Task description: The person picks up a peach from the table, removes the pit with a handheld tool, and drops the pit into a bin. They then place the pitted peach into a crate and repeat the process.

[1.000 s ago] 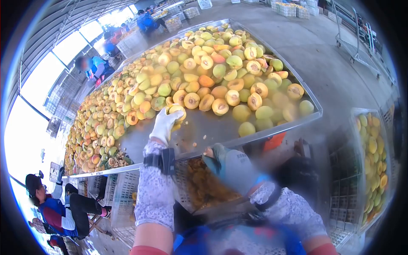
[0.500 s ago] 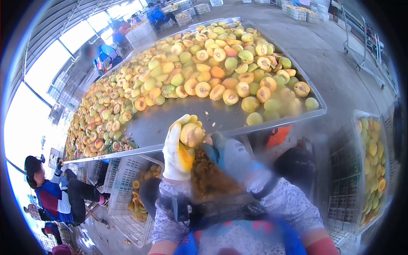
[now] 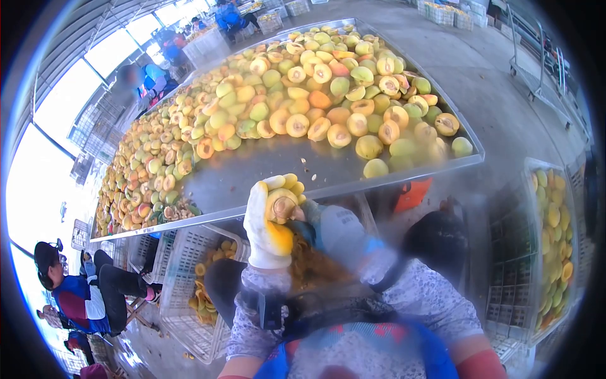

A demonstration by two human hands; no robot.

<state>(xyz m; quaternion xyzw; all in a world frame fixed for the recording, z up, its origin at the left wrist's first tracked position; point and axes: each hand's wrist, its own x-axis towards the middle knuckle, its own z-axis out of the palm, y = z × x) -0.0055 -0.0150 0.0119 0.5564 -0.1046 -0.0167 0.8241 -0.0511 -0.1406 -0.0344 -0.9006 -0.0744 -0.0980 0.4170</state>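
Observation:
My left hand (image 3: 268, 221), in a white and yellow glove, holds a peach half (image 3: 281, 205) with its cut face and pit turned up. Close against its right side is my right hand (image 3: 328, 228), in a blue-grey glove. The right fingers are closed near the fruit, partly blurred, and whatever they grip is too small to make out. Both hands are just in front of the near edge of a metal table (image 3: 252, 167) heaped with halved peaches (image 3: 303, 101). Below them lie more fruit pieces (image 3: 315, 268), partly hidden by my arms.
A white crate (image 3: 183, 297) with peach halves stands at lower left, another crate (image 3: 533, 252) with fruit at right. An orange object (image 3: 413, 194) is under the table. A seated person (image 3: 79, 297) is at left; other people are behind the table. A metal cart (image 3: 536, 69) stands back right.
The peach half in my left hand has turned, showing its pit more plainly. My right hand has shifted slightly down against it. The view has moved a little.

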